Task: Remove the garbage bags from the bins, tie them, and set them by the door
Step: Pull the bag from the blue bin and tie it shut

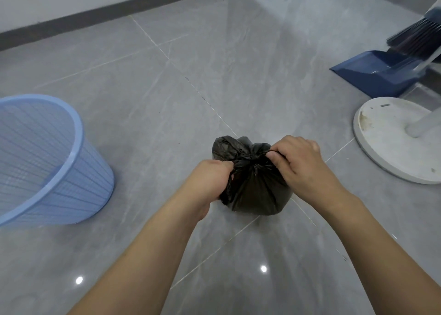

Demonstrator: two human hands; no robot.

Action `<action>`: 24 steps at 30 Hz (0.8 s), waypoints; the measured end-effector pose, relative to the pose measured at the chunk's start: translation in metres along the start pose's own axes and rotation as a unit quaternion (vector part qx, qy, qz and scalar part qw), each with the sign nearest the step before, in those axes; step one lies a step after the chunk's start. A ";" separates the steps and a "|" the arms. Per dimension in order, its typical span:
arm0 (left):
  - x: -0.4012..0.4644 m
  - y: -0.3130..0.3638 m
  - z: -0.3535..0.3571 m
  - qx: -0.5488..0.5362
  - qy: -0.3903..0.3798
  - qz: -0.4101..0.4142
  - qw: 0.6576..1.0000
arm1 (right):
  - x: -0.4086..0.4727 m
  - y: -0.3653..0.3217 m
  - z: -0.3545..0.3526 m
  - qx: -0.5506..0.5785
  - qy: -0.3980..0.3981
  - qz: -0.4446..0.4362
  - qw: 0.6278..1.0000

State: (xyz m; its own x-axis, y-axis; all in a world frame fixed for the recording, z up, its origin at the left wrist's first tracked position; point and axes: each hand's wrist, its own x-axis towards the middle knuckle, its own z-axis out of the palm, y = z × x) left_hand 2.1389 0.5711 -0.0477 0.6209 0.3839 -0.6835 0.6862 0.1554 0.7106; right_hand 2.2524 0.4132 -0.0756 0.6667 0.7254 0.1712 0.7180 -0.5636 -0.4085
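A small black garbage bag (pixel 255 188) sits on the grey tiled floor in front of me, its top gathered into a knot. My left hand (pixel 210 181) grips a twisted end of the bag's plastic on the left side. My right hand (pixel 298 162) pinches the other end on the right, thumb and fingers curled round it. A light blue mesh bin (pixel 47 162) stands on the floor to the left, apart from the bag, with no bag inside it.
A white round fan base (pixel 381 138) with its pole stands at the right. Behind it a dark blue dustpan (pixel 372 73) and a broom (pixel 415 37) rest on the floor. A wall with a dark baseboard (pixel 95 14) runs along the back.
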 end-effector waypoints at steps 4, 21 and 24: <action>0.007 -0.005 0.002 0.010 0.048 0.025 0.998 | -0.001 0.009 0.003 0.070 0.001 -0.013 0.997; 0.039 -0.056 -0.006 0.299 0.221 0.147 0.917 | -0.015 0.038 0.017 0.191 -0.100 0.233 0.948; 0.049 -0.073 -0.006 0.280 0.228 0.151 0.920 | -0.020 0.044 0.030 0.163 -0.100 0.248 0.950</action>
State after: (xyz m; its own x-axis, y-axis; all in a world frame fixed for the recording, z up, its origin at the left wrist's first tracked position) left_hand 2.1167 0.5841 -0.1317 0.6799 0.6941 -0.2368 0.6749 -0.4658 0.5723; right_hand 2.2647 0.3854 -0.1241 0.8324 0.4815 -0.2744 0.2039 -0.7266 -0.6561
